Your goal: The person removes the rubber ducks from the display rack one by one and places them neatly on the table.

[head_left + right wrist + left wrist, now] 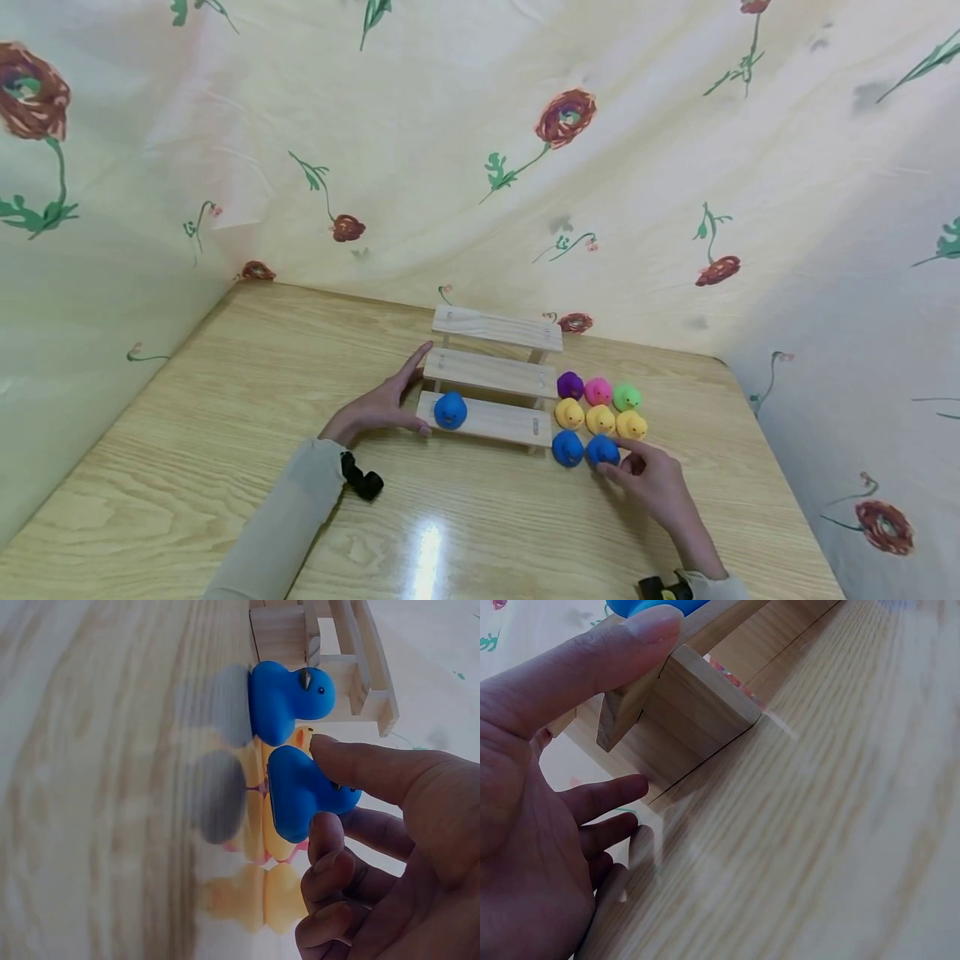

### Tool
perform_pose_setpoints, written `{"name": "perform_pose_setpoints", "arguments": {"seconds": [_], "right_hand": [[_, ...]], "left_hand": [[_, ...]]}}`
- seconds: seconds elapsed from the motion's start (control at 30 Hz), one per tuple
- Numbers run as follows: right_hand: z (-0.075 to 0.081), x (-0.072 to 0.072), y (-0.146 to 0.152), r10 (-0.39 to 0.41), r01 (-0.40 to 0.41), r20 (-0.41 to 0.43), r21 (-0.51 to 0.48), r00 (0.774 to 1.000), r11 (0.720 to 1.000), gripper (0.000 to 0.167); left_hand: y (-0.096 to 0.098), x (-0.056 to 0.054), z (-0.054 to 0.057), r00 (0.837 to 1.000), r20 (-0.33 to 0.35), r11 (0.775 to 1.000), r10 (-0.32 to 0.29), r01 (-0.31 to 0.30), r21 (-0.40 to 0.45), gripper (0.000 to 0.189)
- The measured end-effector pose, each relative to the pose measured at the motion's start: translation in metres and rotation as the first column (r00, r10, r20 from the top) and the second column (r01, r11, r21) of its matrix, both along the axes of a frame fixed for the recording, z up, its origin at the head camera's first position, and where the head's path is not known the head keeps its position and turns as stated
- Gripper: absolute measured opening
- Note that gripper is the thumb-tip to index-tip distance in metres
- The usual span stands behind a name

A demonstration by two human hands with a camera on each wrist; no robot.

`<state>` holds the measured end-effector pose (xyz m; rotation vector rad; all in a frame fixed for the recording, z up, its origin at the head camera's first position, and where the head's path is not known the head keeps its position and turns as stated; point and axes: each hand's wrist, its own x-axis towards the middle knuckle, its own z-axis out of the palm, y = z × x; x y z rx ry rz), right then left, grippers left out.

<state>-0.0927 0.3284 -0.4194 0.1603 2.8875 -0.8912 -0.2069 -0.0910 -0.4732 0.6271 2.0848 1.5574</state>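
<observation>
My right hand (656,483) pinches a blue rubber duck (292,799) between thumb and fingers. In the right wrist view a gap shows between the duck's base and the tabletop. Left of it a second blue duck (567,448) sits on the table. A three-step wooden stand (491,372) has another blue duck (451,410) at the left end of its lowest step. At the stand's left end is my left hand (378,407), spread, its thumb (592,664) along the lowest step's edge and its other fingers loosely extended beside the stand.
Behind the blue ducks stand a row of yellow ducks (601,419) and a back row with a purple duck (570,385), a pink duck (598,391) and a green duck (627,397). Flowered cloth (450,167) walls the wood-grain table (337,550) at the back and sides.
</observation>
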Motion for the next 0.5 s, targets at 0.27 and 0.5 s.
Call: {"name": "perform_pose_setpoints", "arguments": {"seconds": [0.27, 0.5], "right_hand": [[-0.0042, -0.0003, 0.0009, 0.005, -0.005, 0.026, 0.005, 1.000, 1.000, 0.048], [-0.0050, 0.0005, 0.0013, 0.013, -0.013, 0.026, -0.002, 1.000, 1.000, 0.049]], "left_hand": [[0.0007, -0.0003, -0.0001, 1.000, -0.005, 1.000, -0.005, 0.005, 0.005, 0.127], [0.0010, -0.0003, -0.0004, 1.000, -0.004, 1.000, 0.002, -0.002, -0.005, 0.128]]}}
